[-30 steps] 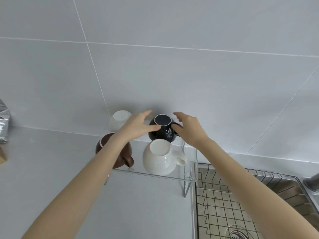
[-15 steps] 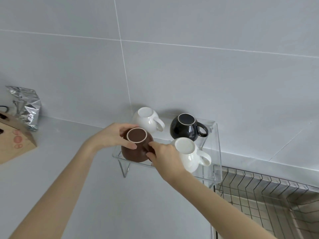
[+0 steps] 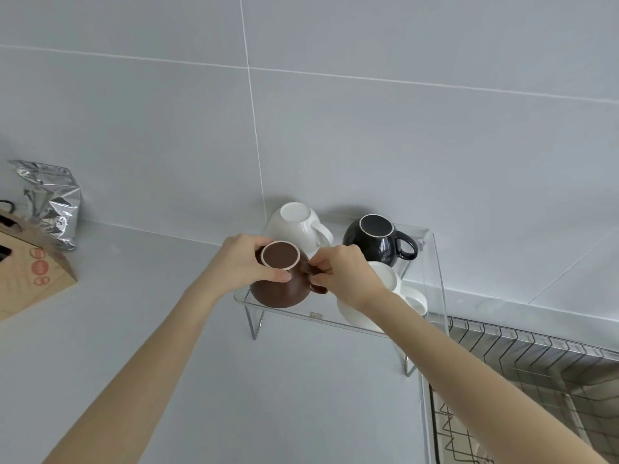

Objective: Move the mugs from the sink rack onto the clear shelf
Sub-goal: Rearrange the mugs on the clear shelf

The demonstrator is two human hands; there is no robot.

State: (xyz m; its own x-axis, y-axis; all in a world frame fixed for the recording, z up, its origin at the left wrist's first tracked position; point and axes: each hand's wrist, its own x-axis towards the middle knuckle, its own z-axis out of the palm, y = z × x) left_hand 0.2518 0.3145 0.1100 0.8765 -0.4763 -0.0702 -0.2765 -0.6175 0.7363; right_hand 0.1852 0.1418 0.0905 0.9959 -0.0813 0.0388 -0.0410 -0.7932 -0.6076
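Observation:
Several mugs stand upside down on the clear shelf (image 3: 432,283) by the tiled wall. A brown mug (image 3: 284,289) sits at the shelf's front left. My left hand (image 3: 241,266) wraps its left side near the base. My right hand (image 3: 345,276) pinches the brown mug's handle on its right. Behind it stands a white mug (image 3: 294,226), and a black mug (image 3: 378,242) is at the back right. Another white mug (image 3: 398,296) at the front right is partly hidden by my right wrist.
The wire sink rack (image 3: 522,360) lies at the lower right, below the shelf's right end. A crumpled silver foil bag (image 3: 50,199) and a brown paper box (image 3: 30,276) stand on the grey counter (image 3: 134,329) at the left.
Both hands left the black mug and moved to the brown mug at the front left. The brown mug's handle now points right, in my right fingers. The view shifted left.

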